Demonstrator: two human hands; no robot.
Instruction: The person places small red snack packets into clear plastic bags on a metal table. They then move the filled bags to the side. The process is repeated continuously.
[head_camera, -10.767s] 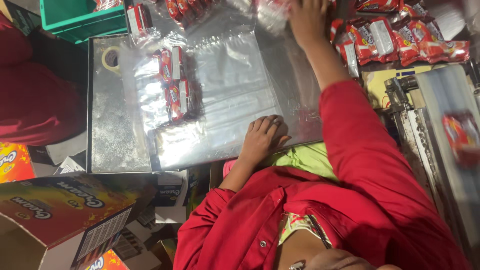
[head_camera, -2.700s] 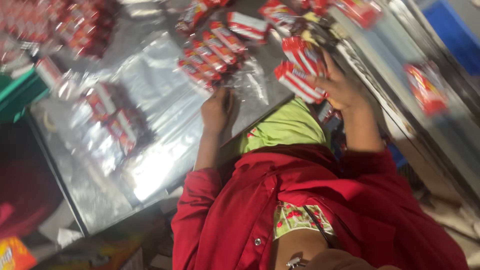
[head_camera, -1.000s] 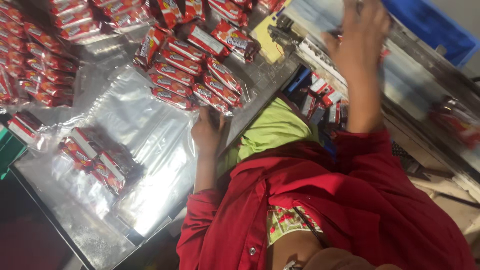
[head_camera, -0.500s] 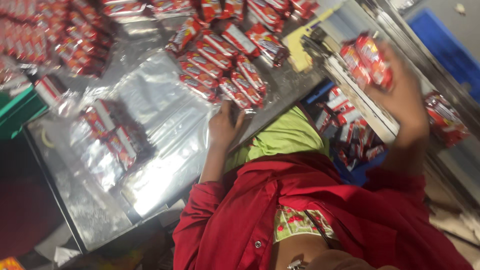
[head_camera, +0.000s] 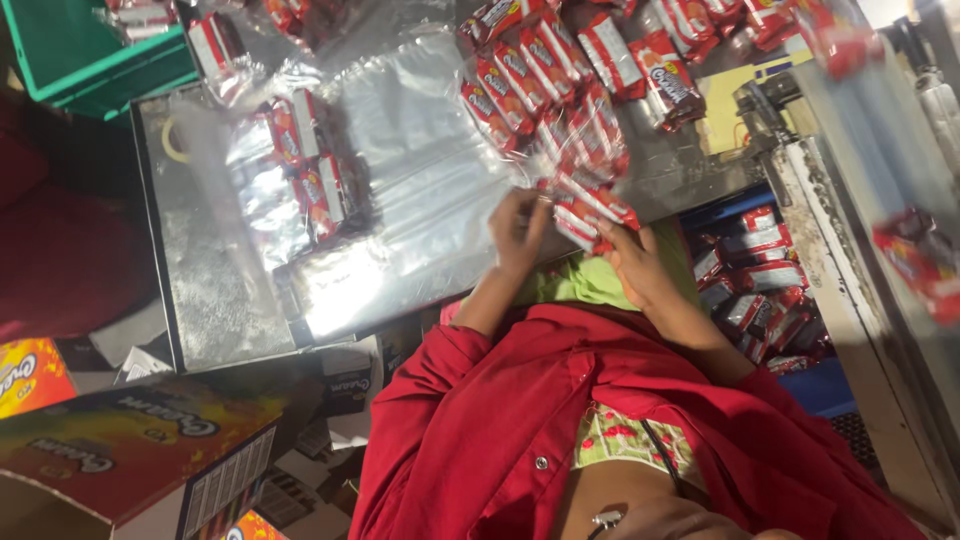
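My left hand and my right hand meet at the near edge of the metal table. Both hold a small stack of red snack packets between them. Just beyond lies a heap of the same red packets. A large clear plastic bag is spread flat to the left of my hands, with a few red packets inside it near its far end.
A green crate stands at the table's far left corner. A roll of tape lies on the table. A blue bin of packets sits at my right beside a metal conveyor. Printed cartons stand lower left.
My right hand has come down from the conveyor side with packets and joined my left hand at the table's edge. The view has swung to the left.
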